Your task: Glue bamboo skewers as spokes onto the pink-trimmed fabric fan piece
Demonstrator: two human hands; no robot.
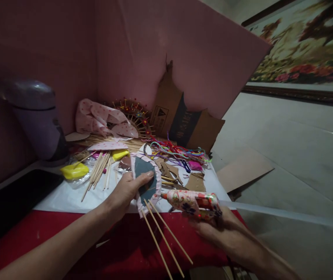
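Through the head camera I see loose sticks (99, 169), cardboard scraps (195, 182) and a tumbler (38, 124) crowding beyond my hands. My left hand (125, 190) clamps the cloth-edged panel (143, 168) over the white sheet's (63, 199) front edge; my right hand (213, 231) grips the glue gun (182, 199) just beside.

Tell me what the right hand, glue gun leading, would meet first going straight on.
Likely the grey panel held in the left hand; the glue gun points towards its edge, though depth is unclear.
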